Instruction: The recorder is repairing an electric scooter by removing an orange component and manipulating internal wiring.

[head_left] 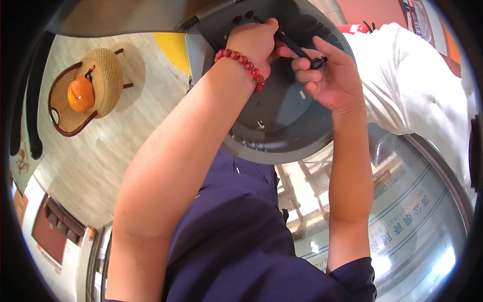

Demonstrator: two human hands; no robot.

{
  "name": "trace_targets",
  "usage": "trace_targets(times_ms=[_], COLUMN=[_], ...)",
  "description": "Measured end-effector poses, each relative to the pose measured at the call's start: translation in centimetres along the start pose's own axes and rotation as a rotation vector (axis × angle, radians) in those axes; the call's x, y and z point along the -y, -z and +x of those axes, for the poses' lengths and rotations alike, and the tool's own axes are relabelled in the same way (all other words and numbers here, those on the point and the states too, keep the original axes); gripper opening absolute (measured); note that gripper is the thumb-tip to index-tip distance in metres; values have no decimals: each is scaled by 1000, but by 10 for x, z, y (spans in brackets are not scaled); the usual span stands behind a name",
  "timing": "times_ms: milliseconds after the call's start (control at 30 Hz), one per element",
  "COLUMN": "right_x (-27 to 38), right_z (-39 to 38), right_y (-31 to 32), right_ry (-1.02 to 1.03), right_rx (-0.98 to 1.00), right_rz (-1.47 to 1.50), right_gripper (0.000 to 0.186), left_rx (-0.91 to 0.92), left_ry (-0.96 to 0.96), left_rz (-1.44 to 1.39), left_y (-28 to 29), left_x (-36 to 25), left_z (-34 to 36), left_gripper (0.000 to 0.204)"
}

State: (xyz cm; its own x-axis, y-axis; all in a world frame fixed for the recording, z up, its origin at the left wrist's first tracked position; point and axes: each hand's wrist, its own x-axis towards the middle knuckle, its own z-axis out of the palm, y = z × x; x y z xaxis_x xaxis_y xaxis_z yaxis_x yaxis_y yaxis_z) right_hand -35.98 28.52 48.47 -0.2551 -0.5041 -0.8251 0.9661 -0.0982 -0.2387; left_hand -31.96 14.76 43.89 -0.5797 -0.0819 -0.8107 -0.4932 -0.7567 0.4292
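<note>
A dark grey, bowl-shaped plastic housing (271,136) is in front of me, with small light slots in its floor and black fittings at its top. My left hand (254,45), a red bead bracelet at its wrist, is curled inside the housing at the top; its fingertips are mostly hidden, so what they grip is unclear. My right hand (332,80) holds a slim black rod (294,45) with a dark shiny end near its fingers. The rod slants up to the fittings beside my left hand.
A wicker chair (110,75) with an orange helmet (80,95) stands at left on pale flooring. White fabric (402,80), possibly someone's clothing, fills the right. A red cylinder (352,28) lies behind it. A glass pane (407,171) with printing is at lower right.
</note>
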Motion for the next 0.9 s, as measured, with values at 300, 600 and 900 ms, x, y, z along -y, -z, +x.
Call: trace_targets(times_ms=[300,600,900], right_x=[-33,-43,-30], right_z=[16,22,12], right_y=[-12,4,17], right_ry=[300,623,1114], right_rx=[-190,-414,-477], right_rz=[67,-844,-1880], right_gripper=[25,18,20], left_rx=[-7,106,-24], left_ry=[31,-1,-3], left_rz=[-23,-56,78], left_y=[-2,8,9], left_x=[-2,0,5], left_z=[4,3,7], left_gripper=[20,20,16])
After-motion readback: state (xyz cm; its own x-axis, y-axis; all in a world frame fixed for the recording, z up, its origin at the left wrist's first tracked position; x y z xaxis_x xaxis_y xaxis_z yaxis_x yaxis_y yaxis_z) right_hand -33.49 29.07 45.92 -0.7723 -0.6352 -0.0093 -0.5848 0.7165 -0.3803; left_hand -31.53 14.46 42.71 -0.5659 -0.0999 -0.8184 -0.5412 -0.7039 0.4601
